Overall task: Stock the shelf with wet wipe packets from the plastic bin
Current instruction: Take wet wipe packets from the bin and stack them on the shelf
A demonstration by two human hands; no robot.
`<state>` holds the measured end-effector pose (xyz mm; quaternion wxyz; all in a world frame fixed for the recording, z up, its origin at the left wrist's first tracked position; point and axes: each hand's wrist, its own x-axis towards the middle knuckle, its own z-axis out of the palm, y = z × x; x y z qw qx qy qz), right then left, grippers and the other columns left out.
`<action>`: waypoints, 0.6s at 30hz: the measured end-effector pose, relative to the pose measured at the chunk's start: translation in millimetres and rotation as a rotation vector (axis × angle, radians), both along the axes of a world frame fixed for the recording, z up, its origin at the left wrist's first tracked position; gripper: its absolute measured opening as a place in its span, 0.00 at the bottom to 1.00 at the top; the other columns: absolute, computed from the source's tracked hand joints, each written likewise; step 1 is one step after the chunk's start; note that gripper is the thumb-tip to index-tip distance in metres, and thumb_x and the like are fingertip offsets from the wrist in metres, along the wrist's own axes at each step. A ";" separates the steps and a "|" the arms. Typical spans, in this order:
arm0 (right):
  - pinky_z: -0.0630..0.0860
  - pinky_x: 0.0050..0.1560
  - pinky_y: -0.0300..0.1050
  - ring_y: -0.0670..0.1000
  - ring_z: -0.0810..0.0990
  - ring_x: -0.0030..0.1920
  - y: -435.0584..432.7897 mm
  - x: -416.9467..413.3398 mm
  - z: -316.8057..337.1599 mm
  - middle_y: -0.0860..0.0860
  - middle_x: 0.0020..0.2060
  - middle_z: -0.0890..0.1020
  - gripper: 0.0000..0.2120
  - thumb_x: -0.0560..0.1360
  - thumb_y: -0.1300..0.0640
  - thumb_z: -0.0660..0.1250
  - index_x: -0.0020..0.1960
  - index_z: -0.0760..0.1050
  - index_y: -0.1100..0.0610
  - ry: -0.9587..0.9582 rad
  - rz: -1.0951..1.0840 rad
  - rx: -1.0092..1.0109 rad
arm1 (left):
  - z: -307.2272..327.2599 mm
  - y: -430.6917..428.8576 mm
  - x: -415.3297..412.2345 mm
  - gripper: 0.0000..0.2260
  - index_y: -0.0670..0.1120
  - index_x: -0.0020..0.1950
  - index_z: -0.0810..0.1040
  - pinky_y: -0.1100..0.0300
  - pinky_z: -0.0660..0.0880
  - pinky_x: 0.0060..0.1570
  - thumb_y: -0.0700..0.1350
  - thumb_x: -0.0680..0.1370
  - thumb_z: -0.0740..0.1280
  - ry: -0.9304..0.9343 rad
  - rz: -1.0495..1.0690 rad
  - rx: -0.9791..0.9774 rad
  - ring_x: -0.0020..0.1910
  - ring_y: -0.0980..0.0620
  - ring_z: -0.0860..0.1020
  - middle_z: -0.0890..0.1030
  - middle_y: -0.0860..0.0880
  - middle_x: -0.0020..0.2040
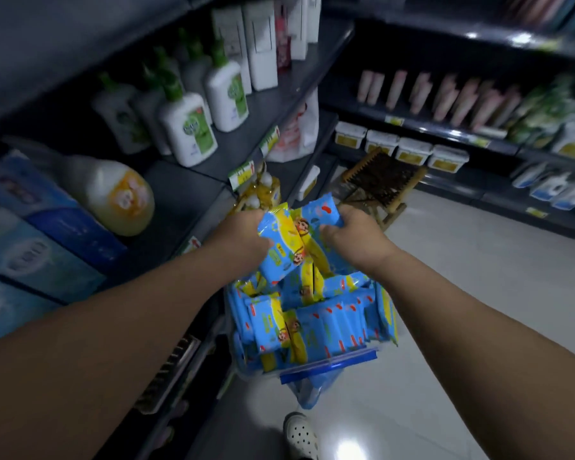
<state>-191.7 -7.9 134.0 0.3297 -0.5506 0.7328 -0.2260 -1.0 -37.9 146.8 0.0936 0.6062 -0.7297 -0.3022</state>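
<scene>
Since the shelf (pixel 186 197) stands to the person's left, the plastic bin (pixel 329 364) sits low just beside it, heaped with wet wipe packets (pixel 316 322). Above the bin, the left hand (pixel 243 237) and right hand (pixel 354 234) each grip an end of a bundle (pixel 296 242) of them, probably to carry several across at once.

Left hand (pixel 246 239) and right hand (pixel 354 239) grip packets (pixel 279 257) — above the bin (pixel 329 364) (full).

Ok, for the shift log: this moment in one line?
pick | left hand: holds blue-yellow wet wipe packets | right hand: holds them too | clear plastic bin: packets inside
</scene>
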 end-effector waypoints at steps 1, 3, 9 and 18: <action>0.76 0.46 0.54 0.60 0.79 0.46 -0.6 2.1 14.8 0.58 0.45 0.79 0.09 0.77 0.53 0.64 0.50 0.72 0.60 0.000 -0.005 -0.026 | 14.8 0.8 1.7 0.09 0.42 0.54 0.76 0.53 0.76 0.50 0.43 0.75 0.67 0.009 -0.005 -0.036 0.49 0.43 0.78 0.80 0.44 0.49; 0.77 0.47 0.54 0.59 0.79 0.46 -0.7 5.2 43.6 0.57 0.43 0.79 0.06 0.75 0.56 0.65 0.48 0.73 0.59 -0.004 -0.012 -0.073 | 44.4 3.1 6.1 0.09 0.41 0.53 0.76 0.54 0.75 0.51 0.43 0.75 0.67 0.015 -0.010 -0.088 0.50 0.44 0.78 0.81 0.44 0.49; 0.78 0.49 0.52 0.56 0.79 0.46 8.4 19.1 125.3 0.54 0.44 0.80 0.03 0.75 0.57 0.65 0.49 0.73 0.55 -0.032 0.008 -0.205 | 128.3 17.7 21.0 0.06 0.44 0.51 0.74 0.56 0.73 0.44 0.39 0.76 0.62 -0.027 0.039 -0.212 0.47 0.46 0.77 0.78 0.46 0.47; 0.79 0.53 0.56 0.55 0.80 0.49 22.4 60.3 239.9 0.54 0.50 0.81 0.06 0.76 0.54 0.67 0.51 0.74 0.53 -0.133 -0.014 -0.531 | 248.0 54.6 67.3 0.08 0.44 0.53 0.76 0.55 0.75 0.47 0.39 0.75 0.63 0.035 0.154 -0.477 0.49 0.44 0.78 0.80 0.45 0.49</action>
